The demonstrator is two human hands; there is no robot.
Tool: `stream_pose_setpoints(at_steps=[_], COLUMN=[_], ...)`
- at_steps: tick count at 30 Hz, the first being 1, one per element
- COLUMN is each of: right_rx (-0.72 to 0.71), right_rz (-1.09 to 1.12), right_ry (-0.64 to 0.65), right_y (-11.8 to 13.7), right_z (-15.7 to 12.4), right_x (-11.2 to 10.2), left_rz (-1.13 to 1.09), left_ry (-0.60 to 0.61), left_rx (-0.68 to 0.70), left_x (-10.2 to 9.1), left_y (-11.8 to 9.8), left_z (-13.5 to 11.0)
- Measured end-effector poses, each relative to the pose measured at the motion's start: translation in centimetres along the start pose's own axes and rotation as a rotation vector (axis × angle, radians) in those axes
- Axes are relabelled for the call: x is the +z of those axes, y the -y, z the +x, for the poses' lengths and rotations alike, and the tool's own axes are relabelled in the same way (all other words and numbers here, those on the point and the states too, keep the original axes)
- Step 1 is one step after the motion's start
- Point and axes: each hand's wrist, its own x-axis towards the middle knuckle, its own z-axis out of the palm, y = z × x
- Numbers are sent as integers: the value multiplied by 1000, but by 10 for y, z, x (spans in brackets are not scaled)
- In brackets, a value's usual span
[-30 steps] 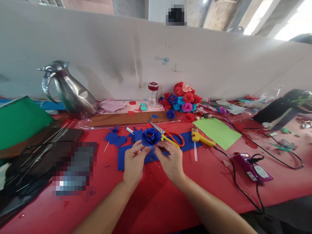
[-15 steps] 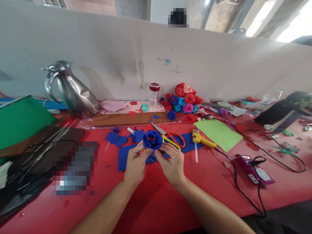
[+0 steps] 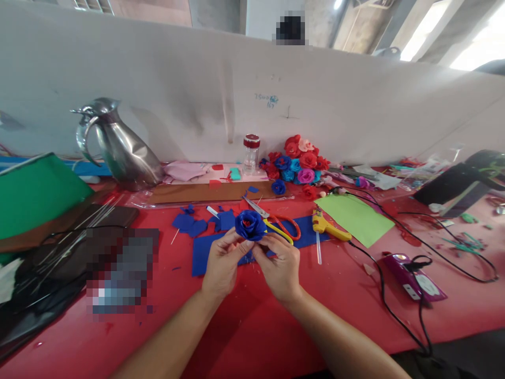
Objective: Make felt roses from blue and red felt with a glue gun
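Observation:
A blue paper rose (image 3: 250,225) with a reddish centre is held up between both hands over the table. My left hand (image 3: 224,260) pinches its lower left side with thumb and fingers. From the right, my right hand (image 3: 279,263) closes on the base of the flower; the fingertips underneath are partly hidden. Just behind the rose lie scissors (image 3: 284,226) with red and yellow handles, their blades pointing away. Beneath the hands is a blue paper sheet (image 3: 202,258), with cut blue pieces (image 3: 189,224) to its left.
A yellow glue gun (image 3: 329,227) rests at right by a green sheet (image 3: 361,218), its cord trailing past a purple power box (image 3: 412,276). Behind stand a bunch of paper flowers (image 3: 302,160), a glass jar (image 3: 251,155) and a metal jug (image 3: 120,147). Wires (image 3: 74,237) lie at left.
The rose has turned slightly in my fingers, its centre now tilted a little differently. The whole view has shifted slightly. Both hands keep their grip.

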Motion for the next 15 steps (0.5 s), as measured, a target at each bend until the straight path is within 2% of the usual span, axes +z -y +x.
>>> stream_pose_setpoints(at_steps=[9, 15], right_rx=[-52, 37], right_rz=[-21, 12], right_ry=[-2, 11], right_y=[-1, 1], right_z=[0, 4], right_x=[0, -2], left_rz=[-86, -143], left_ry=[-21, -20], left_rx=[-55, -132], left_x=[7, 4], left_y=[-1, 4], left_z=[-2, -4])
